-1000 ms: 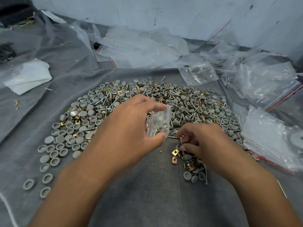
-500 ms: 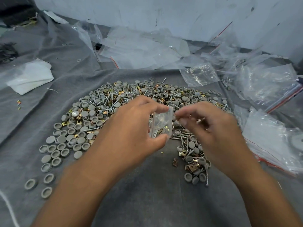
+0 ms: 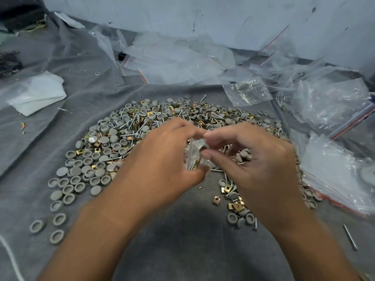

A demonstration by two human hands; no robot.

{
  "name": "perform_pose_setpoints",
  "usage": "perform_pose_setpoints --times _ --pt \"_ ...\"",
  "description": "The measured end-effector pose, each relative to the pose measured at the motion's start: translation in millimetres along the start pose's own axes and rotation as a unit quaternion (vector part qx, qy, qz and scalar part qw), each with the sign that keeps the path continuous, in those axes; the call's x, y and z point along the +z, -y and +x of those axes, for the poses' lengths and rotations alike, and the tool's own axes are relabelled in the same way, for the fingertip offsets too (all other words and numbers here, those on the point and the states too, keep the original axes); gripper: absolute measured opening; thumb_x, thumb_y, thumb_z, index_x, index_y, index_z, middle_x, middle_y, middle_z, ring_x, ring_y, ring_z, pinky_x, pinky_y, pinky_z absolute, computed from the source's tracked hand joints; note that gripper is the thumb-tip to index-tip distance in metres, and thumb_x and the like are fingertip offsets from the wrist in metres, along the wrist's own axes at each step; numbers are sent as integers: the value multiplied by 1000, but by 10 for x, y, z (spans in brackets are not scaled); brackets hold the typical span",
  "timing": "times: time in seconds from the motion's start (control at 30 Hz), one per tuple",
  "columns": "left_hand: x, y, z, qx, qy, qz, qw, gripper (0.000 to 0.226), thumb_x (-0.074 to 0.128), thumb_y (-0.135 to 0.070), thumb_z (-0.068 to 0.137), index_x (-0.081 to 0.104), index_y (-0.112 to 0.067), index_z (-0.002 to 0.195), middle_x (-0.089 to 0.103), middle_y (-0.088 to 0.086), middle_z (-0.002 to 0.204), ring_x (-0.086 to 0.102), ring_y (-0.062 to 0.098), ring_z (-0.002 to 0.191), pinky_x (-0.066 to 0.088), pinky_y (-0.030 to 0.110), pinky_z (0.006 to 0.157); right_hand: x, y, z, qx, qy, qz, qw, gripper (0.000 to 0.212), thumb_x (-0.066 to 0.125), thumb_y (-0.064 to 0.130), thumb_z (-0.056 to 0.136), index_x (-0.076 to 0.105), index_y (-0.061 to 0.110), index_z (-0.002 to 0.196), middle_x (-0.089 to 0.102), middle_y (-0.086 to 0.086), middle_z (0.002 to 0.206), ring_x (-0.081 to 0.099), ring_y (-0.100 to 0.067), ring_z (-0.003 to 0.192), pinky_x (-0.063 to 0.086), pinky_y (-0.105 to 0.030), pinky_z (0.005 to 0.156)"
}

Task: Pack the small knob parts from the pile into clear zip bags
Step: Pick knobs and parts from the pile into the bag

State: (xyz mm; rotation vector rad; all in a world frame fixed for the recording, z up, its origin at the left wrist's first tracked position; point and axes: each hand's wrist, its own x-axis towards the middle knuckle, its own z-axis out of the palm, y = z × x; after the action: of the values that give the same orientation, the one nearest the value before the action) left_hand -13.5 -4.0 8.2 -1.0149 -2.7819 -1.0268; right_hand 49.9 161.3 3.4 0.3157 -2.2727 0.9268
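A wide pile of grey round knob caps, brass square clips and screws lies on the grey cloth. Above its near edge my left hand pinches a small clear zip bag between thumb and fingers; the bag holds a few parts. My right hand meets it from the right, thumb and forefinger pinching a grey knob cap at the bag's mouth. Both hands hide most of the bag.
Loose clear zip bags are heaped along the back and right side, some with red seal strips. A white folded sheet lies at left. A few stray caps and a screw sit near the front.
My right hand rose from the small heap at the pile's near edge and moved left to the bag's mouth, carrying a grey cap. My left hand kept holding the bag.
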Motion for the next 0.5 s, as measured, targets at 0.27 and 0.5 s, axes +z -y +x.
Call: perform_pose_setpoints --times 0.27,0.5 --pt "5 46 -9 -2 -17 12 1000 56 72 -54 74 59 -45 129 51 -28 117 48 -7 77 52 36 86 -247 -261 -43 213 274 -103 932 17 82 42 80 67 42 90 68 21 87 62 4 80 47 -14 64" --pt "2 69 -9 1 -23 7 1000 55 74 -51 75 60 -44 128 51 -28 117 47 -9 76 50 30 83 -52 -346 -168 203 425 -169 865 35 86 38 78 64 39 105 66 26 90 60 6 83 53 -29 80"
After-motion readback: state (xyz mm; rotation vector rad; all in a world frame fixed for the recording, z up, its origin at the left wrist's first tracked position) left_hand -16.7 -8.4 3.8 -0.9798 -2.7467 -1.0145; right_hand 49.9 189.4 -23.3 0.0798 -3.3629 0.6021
